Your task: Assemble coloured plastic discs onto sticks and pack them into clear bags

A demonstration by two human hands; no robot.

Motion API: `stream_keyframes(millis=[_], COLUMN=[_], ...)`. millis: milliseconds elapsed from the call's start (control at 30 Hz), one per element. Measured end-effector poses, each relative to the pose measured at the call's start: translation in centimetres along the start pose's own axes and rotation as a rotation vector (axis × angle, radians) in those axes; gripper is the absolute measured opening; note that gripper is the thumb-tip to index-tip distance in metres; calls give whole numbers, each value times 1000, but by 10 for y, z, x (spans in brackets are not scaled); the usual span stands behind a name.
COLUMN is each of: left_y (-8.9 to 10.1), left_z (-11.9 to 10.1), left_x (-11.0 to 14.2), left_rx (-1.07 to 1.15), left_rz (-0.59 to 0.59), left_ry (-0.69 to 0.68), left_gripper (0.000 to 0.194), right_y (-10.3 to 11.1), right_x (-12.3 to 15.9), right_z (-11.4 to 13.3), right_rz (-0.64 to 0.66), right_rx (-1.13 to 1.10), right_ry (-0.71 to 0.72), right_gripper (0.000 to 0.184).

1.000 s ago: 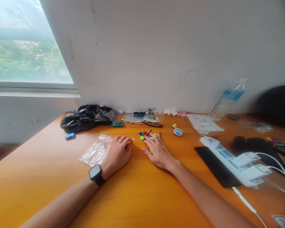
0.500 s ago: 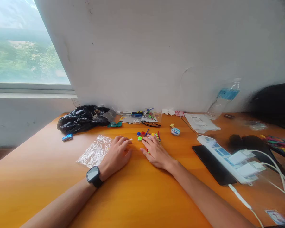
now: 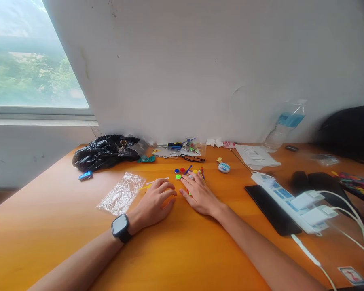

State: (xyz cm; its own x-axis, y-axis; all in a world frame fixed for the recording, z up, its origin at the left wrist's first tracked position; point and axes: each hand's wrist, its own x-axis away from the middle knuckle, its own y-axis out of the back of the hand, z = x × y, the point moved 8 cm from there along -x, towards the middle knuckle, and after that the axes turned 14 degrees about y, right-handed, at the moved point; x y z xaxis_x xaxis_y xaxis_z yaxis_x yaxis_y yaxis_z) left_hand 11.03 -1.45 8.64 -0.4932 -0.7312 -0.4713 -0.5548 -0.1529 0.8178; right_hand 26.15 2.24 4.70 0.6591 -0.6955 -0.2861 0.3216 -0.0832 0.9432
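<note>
My left hand (image 3: 156,202) rests on the wooden table, fingers loosely bent and apart, with nothing visible in it. Just beyond it lie a thin yellow piece (image 3: 144,187) and a thin white piece, partly hidden by the hand. My right hand (image 3: 199,195) lies palm down with its fingers spread over a group of small coloured plastic pieces. Around its fingertips I see a green disc (image 3: 178,177), a blue disc (image 3: 176,171), a red disc (image 3: 182,170) and a blue stick (image 3: 188,169). More pieces are partly covered by that hand.
A clear plastic bag (image 3: 119,194) lies left of my left hand. Behind are a black plastic bag (image 3: 100,153) and a small round container (image 3: 223,168). To the right sit a black phone (image 3: 267,210), a white power strip (image 3: 279,194) with cables and a clear bottle (image 3: 280,131).
My left hand has moved slightly right and towards me, uncovering the thin yellow and white pieces beyond it. My right hand stays over the coloured pieces.
</note>
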Motion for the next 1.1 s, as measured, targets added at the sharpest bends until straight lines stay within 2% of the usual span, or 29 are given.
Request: stream_keyframes(millis=[200,600,767,1033,1100], left_y=[1,1,4,11,2], left_z=[-4,-6,-8,-15,-28], left_x=[0,-1,-1,4,17], left_rx=[21,57,59,113,180], left_rz=[16,30,8,-53,84], left_ry=[-18,-30,-24,-96,-139], left_gripper=[25,22,20,18,20], right_y=[8,11,10,6,6], right_x=[-1,3,3,5,6], right_z=[8,10,14,14,14], right_rz=[-51,-51,-48,-53,-56], right_rx=[4,46,27,96,108], right_ry=[64,44,55,43,51], right_gripper=[48,44,43,38,38])
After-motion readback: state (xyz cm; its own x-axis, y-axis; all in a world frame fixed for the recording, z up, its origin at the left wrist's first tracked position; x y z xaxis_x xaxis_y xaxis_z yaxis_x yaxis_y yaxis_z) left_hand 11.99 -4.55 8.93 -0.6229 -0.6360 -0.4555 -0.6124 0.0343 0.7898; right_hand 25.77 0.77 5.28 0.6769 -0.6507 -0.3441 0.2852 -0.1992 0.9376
